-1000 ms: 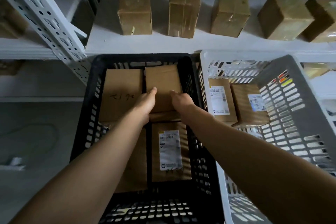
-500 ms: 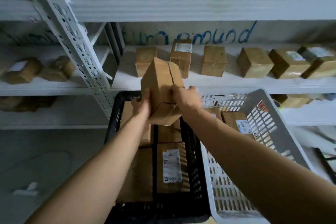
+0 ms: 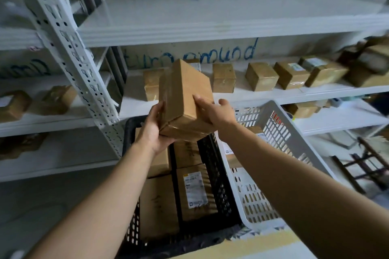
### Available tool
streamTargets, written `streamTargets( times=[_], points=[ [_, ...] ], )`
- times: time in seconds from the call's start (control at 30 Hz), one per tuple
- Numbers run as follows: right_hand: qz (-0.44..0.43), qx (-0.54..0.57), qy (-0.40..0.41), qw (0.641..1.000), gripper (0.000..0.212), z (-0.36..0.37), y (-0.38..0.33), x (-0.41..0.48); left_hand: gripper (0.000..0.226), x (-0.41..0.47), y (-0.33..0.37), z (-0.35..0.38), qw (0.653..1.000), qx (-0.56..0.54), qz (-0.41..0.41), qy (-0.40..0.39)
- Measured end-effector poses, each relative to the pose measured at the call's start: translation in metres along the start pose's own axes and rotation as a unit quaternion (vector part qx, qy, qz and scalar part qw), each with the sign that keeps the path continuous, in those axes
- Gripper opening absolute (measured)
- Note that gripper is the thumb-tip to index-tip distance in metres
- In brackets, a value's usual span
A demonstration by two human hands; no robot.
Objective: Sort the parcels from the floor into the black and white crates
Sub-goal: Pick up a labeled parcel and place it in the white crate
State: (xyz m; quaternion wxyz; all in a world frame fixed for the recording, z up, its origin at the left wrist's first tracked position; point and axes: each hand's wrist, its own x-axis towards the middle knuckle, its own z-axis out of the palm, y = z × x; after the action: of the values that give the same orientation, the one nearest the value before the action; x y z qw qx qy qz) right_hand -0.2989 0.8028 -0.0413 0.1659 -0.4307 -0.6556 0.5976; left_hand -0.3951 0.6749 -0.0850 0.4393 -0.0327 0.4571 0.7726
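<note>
Brown cardboard box, tilted on end, is held firmly by both hands, the left hand cupping its lower corner, likely bearing the weight, the right hand clasping its side to steady it, black crate below the grip, white crate lower right.

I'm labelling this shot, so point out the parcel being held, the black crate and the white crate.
held parcel [image 3: 187,90], head view, its broad front face.
black crate [image 3: 219,176], head view, its right lattice wall.
white crate [image 3: 280,132], head view, its slotted side wall.
</note>
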Motion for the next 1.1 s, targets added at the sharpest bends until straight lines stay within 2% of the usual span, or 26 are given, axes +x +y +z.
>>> streamTargets(
  times=[0.03,0.13,0.23,0.3,0.4,0.47,0.53,0.67,0.8,0.9,0.97,1.1],
  points=[
    [0.022,0.016,-0.030,0.999,0.094,-0.003,0.001,-0.003,0.058,-0.001,0.000,0.000,1.000,-0.006,0.001,0.001],
    [0.041,0.072,-0.107,0.991,0.075,-0.008,0.005,-0.009,0.037,-0.006,-0.003,0.003,0.999,0.032,0.013,0.032],
    [0.043,0.064,-0.094,0.993,0.062,-0.008,0.011,-0.010,0.021,-0.006,-0.001,0.007,0.988,0.106,0.064,0.092],
    [0.042,0.064,-0.074,0.994,0.060,-0.009,0.015,-0.009,0.021,-0.006,0.000,0.012,0.978,0.150,0.096,0.108],
    [0.028,0.040,-0.030,0.998,0.047,-0.018,0.016,-0.007,0.049,-0.008,-0.001,0.027,0.977,0.197,0.056,0.062],
    [0.015,0.023,0.001,1.000,0.040,-0.030,0.014,-0.005,0.046,-0.006,-0.003,0.041,0.969,0.240,0.030,0.045],
    [0.017,0.041,0.024,0.999,0.046,-0.045,0.012,-0.002,0.050,-0.002,-0.006,0.055,0.970,0.239,-0.013,0.038],
    [0.024,0.105,-0.005,0.994,0.057,-0.080,0.009,0.009,0.066,0.013,-0.016,0.080,0.968,0.230,-0.096,0.004],
    [0.013,0.033,0.026,0.999,0.034,-0.121,0.004,0.030,0.050,0.039,-0.026,0.103,0.958,0.205,-0.195,-0.037],
    [0.041,0.024,0.024,0.999,0.030,-0.149,0.008,0.051,0.051,0.058,-0.039,0.124,0.953,0.197,-0.228,-0.040],
    [0.056,0.037,0.015,0.998,0.034,-0.168,0.010,0.065,0.050,0.069,-0.051,0.140,0.954,0.191,-0.227,-0.039],
    [0.053,0.006,0.002,0.999,0.058,-0.200,0.014,0.095,0.039,0.089,-0.074,0.173,0.957,0.173,-0.229,-0.037]
  ],
)
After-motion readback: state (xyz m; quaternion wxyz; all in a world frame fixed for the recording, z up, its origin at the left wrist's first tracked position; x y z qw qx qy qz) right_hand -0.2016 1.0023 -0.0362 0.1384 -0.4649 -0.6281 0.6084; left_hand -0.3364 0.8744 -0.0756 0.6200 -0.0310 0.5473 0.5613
